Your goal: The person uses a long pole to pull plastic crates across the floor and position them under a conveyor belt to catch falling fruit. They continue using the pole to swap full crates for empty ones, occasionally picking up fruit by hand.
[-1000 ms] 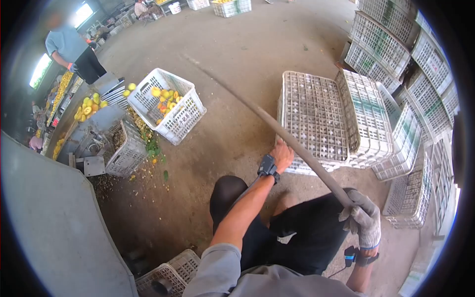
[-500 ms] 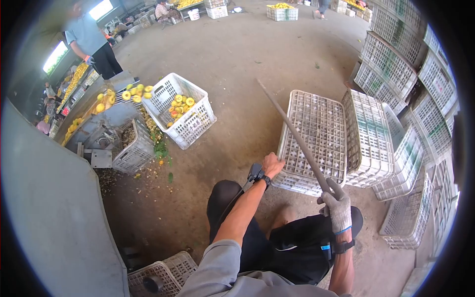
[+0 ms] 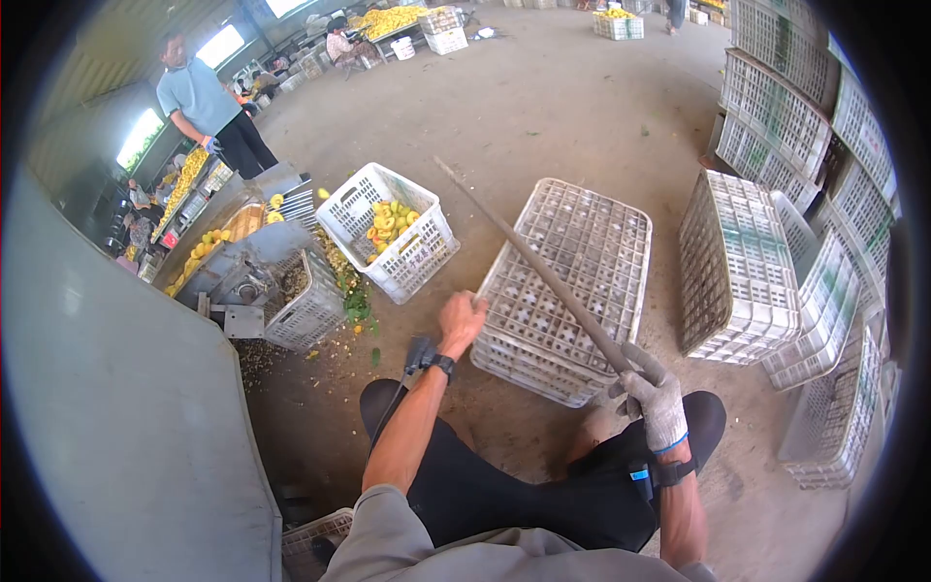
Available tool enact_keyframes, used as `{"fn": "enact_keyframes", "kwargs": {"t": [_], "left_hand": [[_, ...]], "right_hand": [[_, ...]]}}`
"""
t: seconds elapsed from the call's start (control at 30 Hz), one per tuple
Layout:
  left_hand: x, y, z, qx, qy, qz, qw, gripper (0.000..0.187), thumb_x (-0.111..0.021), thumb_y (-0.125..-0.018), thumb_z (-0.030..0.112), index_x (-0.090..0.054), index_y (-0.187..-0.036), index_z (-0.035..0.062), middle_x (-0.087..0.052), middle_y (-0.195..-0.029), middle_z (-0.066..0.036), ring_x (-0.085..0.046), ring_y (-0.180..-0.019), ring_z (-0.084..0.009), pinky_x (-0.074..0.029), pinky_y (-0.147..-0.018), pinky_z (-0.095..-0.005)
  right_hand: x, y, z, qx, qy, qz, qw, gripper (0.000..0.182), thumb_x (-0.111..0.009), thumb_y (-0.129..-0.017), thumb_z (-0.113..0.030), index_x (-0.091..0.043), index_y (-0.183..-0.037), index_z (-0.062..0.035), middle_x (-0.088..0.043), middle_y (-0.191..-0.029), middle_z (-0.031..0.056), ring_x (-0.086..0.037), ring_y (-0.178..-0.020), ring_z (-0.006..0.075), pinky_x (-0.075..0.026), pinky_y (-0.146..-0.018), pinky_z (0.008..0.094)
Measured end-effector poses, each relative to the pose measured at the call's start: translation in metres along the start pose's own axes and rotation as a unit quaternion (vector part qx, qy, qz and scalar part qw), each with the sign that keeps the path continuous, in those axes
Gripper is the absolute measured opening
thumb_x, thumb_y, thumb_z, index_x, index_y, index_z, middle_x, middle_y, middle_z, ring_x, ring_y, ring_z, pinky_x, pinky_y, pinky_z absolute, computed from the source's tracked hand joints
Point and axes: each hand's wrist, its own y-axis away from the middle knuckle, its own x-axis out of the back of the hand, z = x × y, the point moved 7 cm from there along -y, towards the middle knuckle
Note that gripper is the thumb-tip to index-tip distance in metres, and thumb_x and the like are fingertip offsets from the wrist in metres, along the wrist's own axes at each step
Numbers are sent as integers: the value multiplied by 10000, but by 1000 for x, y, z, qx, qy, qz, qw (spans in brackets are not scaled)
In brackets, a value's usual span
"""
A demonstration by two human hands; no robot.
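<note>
Grey panel (image 3: 126, 349): fills my left side.
Fruit crate (image 3: 422, 262): white, holding yellow fruit (image 3: 391, 225).
Left hand (image 3: 462, 322): bare, fingers bent at the crate stack's left edge; I cannot tell how firmly they grip.
Pole (image 3: 533, 257): long, slanting across the stack in my view; contact with it unclear.
Crate stack (image 3: 572, 242): white, slatted, on the floor in front of my knees.
Right hand (image 3: 652, 393): gloved, fingers closed around the pole's near end.
Side crates (image 3: 742, 262): white, well apart from the stack.

Bright windows glare, upper left; floor evenly lit. Strong wide-angle bending, black corners, bluish fringe at edges.
</note>
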Motion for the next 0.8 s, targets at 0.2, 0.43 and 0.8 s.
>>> {"fn": "enact_keyframes", "kwargs": {"t": [0.2,0.43,0.8], "left_hand": [[137,28,31,-32,-70,150,986,390,-703,-903,355,-744,-992,-22,-736,-964,-245,-723,-817,-424,-556,-755,-524],[193,82,107,-87,-181,207,957,272,-753,-839,251,-714,-928,-4,-682,-918,-203,-707,-726,-380,-553,-661,-486],[18,171,64,-181,-132,120,967,204,-715,-892,196,-643,-866,7,-602,-873,-134,-632,-842,-291,-512,-742,-421]], "right_hand": [[0,0,-9,30,-22,27,999,557,-637,-996,-140,-515,-1516,14,-715,-821,78,-547,-531,83,-461,-515,234],[-6,2,-14,36,-5,62,997,614,-646,-966,-132,-486,-1540,15,-699,-805,80,-551,-527,81,-462,-499,235],[-40,31,-54,35,85,-3,996,593,-662,-905,-77,-569,-1484,6,-683,-758,48,-572,-519,89,-442,-483,226]]}}
